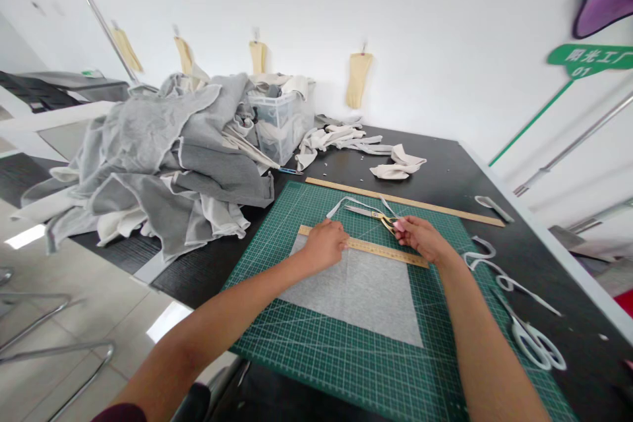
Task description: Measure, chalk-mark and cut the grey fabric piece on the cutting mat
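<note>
A grey cloth piece (366,290) lies flat on the green cutting mat (326,333), with a short wooden ruler (386,251) across its far edge. My left hand (325,244) rests on the ruler's left half, fingers curled and pressed down on it. My right hand (420,239) is closed at the handles of gold-and-black scissors (380,216), whose blades point left above the ruler. A thin grey cloth strip (352,198) curves over the mat from near my left hand to behind the scissors. The fingertips of my left hand are partly hidden.
A long wooden ruler (410,201) lies along the mat's far edge. White-handled scissors (537,343) and a pale curled strip (499,275) are at right. Grey fabric is heaped (163,145) at left, beside a clear plastic bin (279,125). Cloth scraps (346,137) lie behind.
</note>
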The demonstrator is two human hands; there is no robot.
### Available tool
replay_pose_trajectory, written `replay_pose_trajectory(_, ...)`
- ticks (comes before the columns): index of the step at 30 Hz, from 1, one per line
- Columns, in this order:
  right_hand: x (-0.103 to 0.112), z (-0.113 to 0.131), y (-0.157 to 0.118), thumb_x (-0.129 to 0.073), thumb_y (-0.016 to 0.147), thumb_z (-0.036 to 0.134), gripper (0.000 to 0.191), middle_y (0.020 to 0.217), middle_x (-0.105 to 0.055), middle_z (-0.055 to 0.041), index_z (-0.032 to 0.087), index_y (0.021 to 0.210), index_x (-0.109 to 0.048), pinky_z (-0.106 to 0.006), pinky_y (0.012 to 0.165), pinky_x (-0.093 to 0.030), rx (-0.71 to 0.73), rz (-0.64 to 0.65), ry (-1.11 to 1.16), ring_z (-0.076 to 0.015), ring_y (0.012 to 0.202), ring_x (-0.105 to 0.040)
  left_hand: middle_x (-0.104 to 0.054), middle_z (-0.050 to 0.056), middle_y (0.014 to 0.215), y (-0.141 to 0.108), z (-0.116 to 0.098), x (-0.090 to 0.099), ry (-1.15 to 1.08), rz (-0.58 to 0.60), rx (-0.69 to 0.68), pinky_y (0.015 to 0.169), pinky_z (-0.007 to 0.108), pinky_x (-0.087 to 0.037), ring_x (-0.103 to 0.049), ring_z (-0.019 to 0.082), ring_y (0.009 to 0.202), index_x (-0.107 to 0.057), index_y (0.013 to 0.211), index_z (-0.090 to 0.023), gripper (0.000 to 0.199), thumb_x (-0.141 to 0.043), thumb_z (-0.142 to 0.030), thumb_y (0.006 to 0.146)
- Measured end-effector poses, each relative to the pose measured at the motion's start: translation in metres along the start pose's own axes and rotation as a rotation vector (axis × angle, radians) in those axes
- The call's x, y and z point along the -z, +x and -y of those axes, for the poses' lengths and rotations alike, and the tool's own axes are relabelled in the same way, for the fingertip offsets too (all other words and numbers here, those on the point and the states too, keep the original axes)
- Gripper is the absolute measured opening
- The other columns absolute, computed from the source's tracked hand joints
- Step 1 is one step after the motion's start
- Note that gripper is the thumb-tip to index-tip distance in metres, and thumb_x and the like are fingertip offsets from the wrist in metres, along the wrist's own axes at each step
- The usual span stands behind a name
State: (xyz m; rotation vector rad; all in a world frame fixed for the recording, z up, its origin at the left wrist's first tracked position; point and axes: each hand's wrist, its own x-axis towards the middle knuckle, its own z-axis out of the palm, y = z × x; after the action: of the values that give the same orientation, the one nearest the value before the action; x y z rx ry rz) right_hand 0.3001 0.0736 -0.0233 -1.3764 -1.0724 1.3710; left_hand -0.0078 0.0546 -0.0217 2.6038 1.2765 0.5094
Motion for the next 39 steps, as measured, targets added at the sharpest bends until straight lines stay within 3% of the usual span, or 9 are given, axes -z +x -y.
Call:
replay_pose_trajectory(4,0.002,-0.002,0.002,-0.087,0.077,0.034,0.025,0.077,-0.072,-0.005,0.017,0.08,-0.068,-0.021,0.054,-0.058,-0.016,-0.016,0.007,-0.0149,0.067,-0.068,-0.067,0.005,0.103,-0.003,-0.003,0.002,0.018,0.014,0.004,0.092,0.039,-0.049,-0.059,0.026,0.104,-0.073,0.093,-0.023,0.014,-0.065,-0.034,0.092)
replay_pose_trajectory(7,0.002,-0.003,0.003,-0.085,0.08,0.031,0.021,0.079,-0.073,-0.0067,0.017,0.08,-0.069,-0.021,0.054,-0.059,-0.022,-0.009,0.003,-0.0154,0.068,-0.07,-0.064,0.009,0.128,-0.005,-0.007,0.004,-0.016,-0.032,-0.019,0.106,0.047,-0.046,-0.054,0.032,0.123,-0.063,0.13,-0.022,0.057,-0.069,-0.06,0.087)
replay_pose_trajectory(9,0.003,-0.004,0.004,-0.084,0.082,0.03,0.02,0.078,-0.073,-0.0064,0.017,0.079,-0.069,-0.022,0.055,-0.061,-0.019,-0.002,0.002,-0.0152,0.067,-0.069,-0.05,0.012,0.151,-0.008,-0.012,0.005,-0.046,-0.035,-0.159,0.117,0.051,-0.037,-0.04,0.036,0.143,-0.045,0.151,-0.022,0.088,-0.066,-0.074,0.082)
replay_pose_trajectory(10,0.003,-0.005,0.005,-0.083,0.082,0.031,0.02,0.077,-0.073,-0.0061,0.017,0.08,-0.07,-0.022,0.057,-0.062,-0.017,0.001,0.002,-0.0151,0.066,-0.069,-0.041,0.011,0.159,-0.011,-0.014,0.005,-0.058,-0.011,-0.264,0.121,0.052,-0.031,-0.03,0.036,0.15,-0.038,0.155,-0.024,0.095,-0.064,-0.077,0.081)
replay_pose_trajectory(12,0.004,-0.007,0.007,-0.082,0.084,0.031,0.02,0.076,-0.072,-0.0057,0.016,0.08,-0.07,-0.024,0.059,-0.063,-0.016,0.004,0.004,-0.0149,0.066,-0.069,-0.028,0.009,0.167,-0.016,-0.021,0.004,-0.072,0.063,-0.456,0.126,0.053,-0.022,-0.017,0.035,0.156,-0.033,0.158,-0.028,0.096,-0.06,-0.08,0.082)
replay_pose_trajectory(14,0.005,-0.009,0.009,-0.082,0.084,0.032,0.021,0.075,-0.071,-0.0054,0.016,0.08,-0.069,-0.024,0.06,-0.063,-0.018,0.007,0.005,-0.0146,0.065,-0.069,-0.024,0.009,0.168,-0.023,-0.028,0.001,-0.076,0.134,-0.535,0.127,0.055,-0.017,-0.013,0.036,0.157,-0.032,0.159,-0.028,0.096,-0.057,-0.082,0.083)
replay_pose_trajectory(20,0.006,-0.012,0.011,-0.082,0.084,0.033,0.021,0.074,-0.071,-0.0053,0.016,0.081,-0.07,-0.023,0.059,-0.062,-0.019,0.023,-0.007,-0.014,0.063,-0.068,-0.028,0.013,0.167,-0.035,-0.039,-0.009,-0.047,0.217,-0.527,0.128,0.056,-0.008,-0.015,0.039,0.157,-0.033,0.159,-0.022,0.099,-0.05,-0.085,0.084)
replay_pose_trajectory(39,0.002,-0.009,0.007,-0.081,0.085,0.032,0.02,0.076,-0.071,-0.0051,0.017,0.081,-0.068,-0.023,0.059,-0.062,-0.006,0.007,-0.027,-0.0139,0.064,-0.068,-0.032,0.011,0.165,-0.035,-0.042,-0.01,-0.004,0.176,-0.512,0.128,0.057,-0.009,-0.019,0.038,0.156,-0.034,0.159,-0.024,0.093,-0.045,-0.083,0.088)
